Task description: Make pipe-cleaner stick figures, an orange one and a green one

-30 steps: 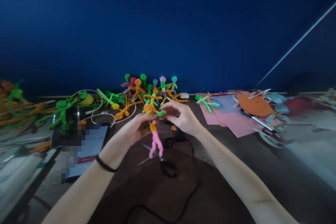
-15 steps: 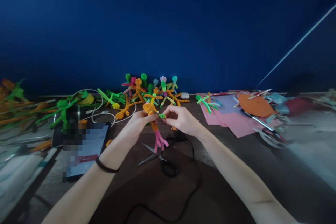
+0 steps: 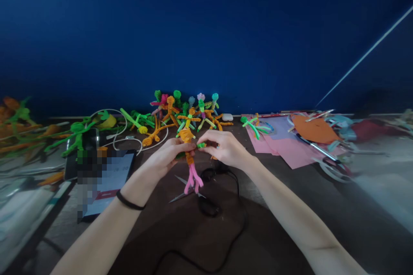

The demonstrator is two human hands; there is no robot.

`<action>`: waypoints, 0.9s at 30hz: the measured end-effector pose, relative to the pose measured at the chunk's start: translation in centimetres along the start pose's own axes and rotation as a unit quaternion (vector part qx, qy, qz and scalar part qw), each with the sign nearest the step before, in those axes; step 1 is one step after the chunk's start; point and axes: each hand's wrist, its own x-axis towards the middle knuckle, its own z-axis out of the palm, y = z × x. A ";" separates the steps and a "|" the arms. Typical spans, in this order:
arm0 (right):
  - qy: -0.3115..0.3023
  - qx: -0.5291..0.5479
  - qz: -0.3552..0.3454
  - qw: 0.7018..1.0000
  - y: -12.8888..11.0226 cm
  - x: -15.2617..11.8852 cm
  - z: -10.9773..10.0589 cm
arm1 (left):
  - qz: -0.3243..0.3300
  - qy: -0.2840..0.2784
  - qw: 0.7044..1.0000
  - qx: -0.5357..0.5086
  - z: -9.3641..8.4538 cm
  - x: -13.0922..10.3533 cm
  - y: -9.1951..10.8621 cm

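An orange pipe-cleaner figure (image 3: pixel 186 135) with pink strands (image 3: pixel 192 179) for its lower end hangs upright between my hands. My left hand (image 3: pixel 171 151) grips its body, thumb and fingers closed below the coiled orange head. With thumb and fingertips, my right hand (image 3: pixel 219 146) pinches a green pipe-cleaner piece (image 3: pixel 201 145) at the figure's right side. Part of the figure's body is hidden by my left fingers. Beneath the pink strands lie open scissors (image 3: pixel 208 207) with black handles.
Several coloured pipe-cleaner figures (image 3: pixel 171 102) stand along the blue wall. On the left lie a tablet (image 3: pixel 112 184), a white cable (image 3: pixel 120 140) and green figures. Pink paper (image 3: pixel 292 154), an orange sheet (image 3: pixel 314 129) and pens lie right. A black cable (image 3: pixel 238 234) crosses the front.
The orange figure has turned more upright, its pink strands swinging slightly left and down. The green piece has shifted slightly with my right fingers. My left hand still grips the body.
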 end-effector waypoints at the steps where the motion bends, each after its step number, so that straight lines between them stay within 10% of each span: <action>1: 0.004 -0.004 -0.001 1.000 0.0 0.0 0.1 | 0.004 -0.002 1.000 0.006 -0.1 0.1 -0.1; 10: 0.034 0.118 0.129 0.984 -0.1 0.0 0.8 | 0.147 0.025 0.978 0.146 0.4 -0.2 0.3; 19: 0.051 0.391 0.225 0.891 0.7 0.4 2.0 | 0.252 0.110 0.893 0.357 0.5 -0.8 0.1; 27: 0.103 0.349 0.227 0.903 1.0 0.5 2.2 | 0.215 -0.021 0.954 0.207 -0.5 0.2 0.3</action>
